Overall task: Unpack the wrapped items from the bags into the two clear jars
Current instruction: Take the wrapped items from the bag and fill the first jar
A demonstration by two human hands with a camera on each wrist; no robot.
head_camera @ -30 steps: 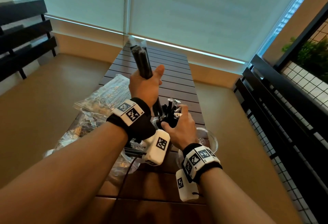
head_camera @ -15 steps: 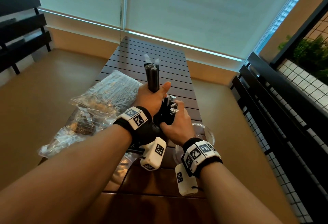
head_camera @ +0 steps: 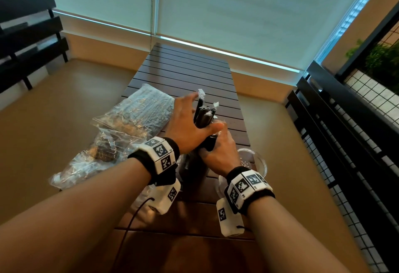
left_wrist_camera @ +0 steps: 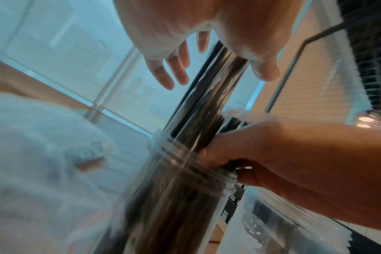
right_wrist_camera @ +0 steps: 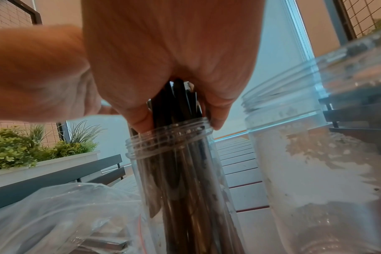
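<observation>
Long black wrapped sticks (head_camera: 206,111) stand upright in a clear jar (right_wrist_camera: 170,141) on the slatted table (head_camera: 185,71). My left hand (head_camera: 200,117) hovers beside their tops with fingers (left_wrist_camera: 176,68) spread and straight, holding nothing. Lower down, my right hand (right_wrist_camera: 178,118) grips the bundle of sticks (right_wrist_camera: 177,101) just above the jar's threaded mouth. A second clear jar (right_wrist_camera: 294,154) stands right of the first; it looks frosty inside with little in it. The first jar is mostly hidden behind my hands in the head view.
Clear plastic bags (head_camera: 138,115) with more wrapped items lie on the table's left half, one close to the jar (right_wrist_camera: 54,214). A black railing (head_camera: 345,134) runs along the right, a dark bench (head_camera: 28,35) stands far left. The table's far end is bare.
My left hand came down with the black sticks, lowered them into the jar and opened, letting them go. My right hand stayed gripping the bundle at the jar mouth.
</observation>
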